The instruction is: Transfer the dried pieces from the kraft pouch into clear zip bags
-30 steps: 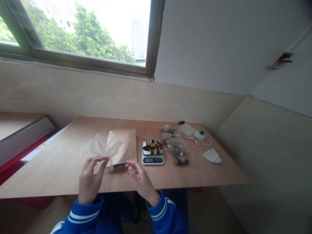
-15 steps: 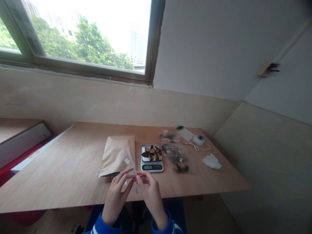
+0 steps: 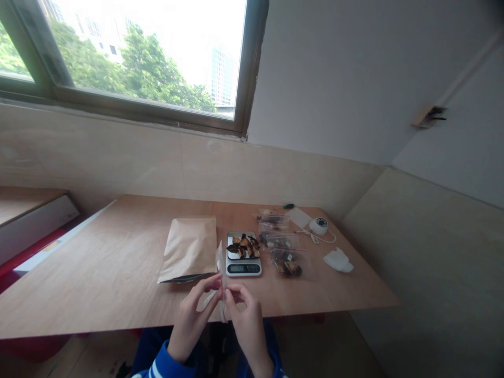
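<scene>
Between my two hands stands a clear zip bag [image 3: 220,261], seen nearly edge-on, with a red line along its zip. My left hand [image 3: 197,302] pinches it from the left, and my right hand [image 3: 242,304] pinches it from the right at the same edge. Just beyond the hands, a small digital kitchen scale [image 3: 244,269] carries a pile of dark-edged dried slices [image 3: 243,245] on its plate. To the left lies a brown kraft paper pouch [image 3: 189,247], its dark opening facing me. The digits on the scale are too small to read.
Right of the scale lie several filled zip bags [image 3: 289,265]. Further right are a crumpled white tissue [image 3: 337,260] and a white round device [image 3: 318,226] with a cable. A green-handled tool [image 3: 289,206] rests at the back of the wooden table [image 3: 114,262].
The zip bag has turned from slanting leftward over the kraft pouch to nearly upright and edge-on. Both hands keep their pinch on it. The view has shifted slightly.
</scene>
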`<action>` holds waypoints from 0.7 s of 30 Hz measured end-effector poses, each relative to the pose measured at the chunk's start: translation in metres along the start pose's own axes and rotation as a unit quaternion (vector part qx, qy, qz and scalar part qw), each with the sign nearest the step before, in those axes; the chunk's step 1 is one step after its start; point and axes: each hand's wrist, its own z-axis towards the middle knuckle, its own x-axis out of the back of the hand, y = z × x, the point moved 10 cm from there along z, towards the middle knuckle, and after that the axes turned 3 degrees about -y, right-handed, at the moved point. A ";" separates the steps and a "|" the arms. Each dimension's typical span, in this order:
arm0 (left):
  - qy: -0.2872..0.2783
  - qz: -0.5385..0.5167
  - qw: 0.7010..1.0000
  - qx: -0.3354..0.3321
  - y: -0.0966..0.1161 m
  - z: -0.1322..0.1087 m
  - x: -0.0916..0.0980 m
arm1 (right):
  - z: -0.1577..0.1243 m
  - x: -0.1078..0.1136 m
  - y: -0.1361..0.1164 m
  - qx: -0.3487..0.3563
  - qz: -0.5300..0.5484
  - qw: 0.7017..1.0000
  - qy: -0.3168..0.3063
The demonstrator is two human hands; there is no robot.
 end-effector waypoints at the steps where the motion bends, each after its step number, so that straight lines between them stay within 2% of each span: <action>1: 0.000 -0.008 1.000 0.003 -0.001 0.001 -0.001 | 0.000 0.001 -0.001 0.004 -0.006 1.000 0.001; 6: 0.025 -0.043 0.999 0.022 -0.008 0.002 0.003 | 0.003 0.006 0.008 -0.001 0.010 1.000 0.021; 9: 0.089 -0.044 0.994 0.039 -0.014 0.002 0.020 | 0.005 0.026 0.028 -0.028 0.050 0.994 0.092; 11: 0.118 -0.037 0.991 0.045 -0.017 0.003 0.031 | 0.009 0.033 0.040 -0.038 0.052 0.994 0.093; 14: 0.108 -0.025 0.993 0.049 -0.019 0.008 0.036 | 0.022 0.028 0.045 -0.007 -0.030 1.000 -0.004; 16: 0.093 -0.021 0.994 0.050 -0.019 0.010 0.037 | 0.034 0.030 0.044 0.039 -0.123 0.991 -0.040; 21: 0.089 0.003 0.995 0.035 -0.015 0.009 0.040 | 0.089 0.058 0.059 0.097 -0.300 0.949 0.004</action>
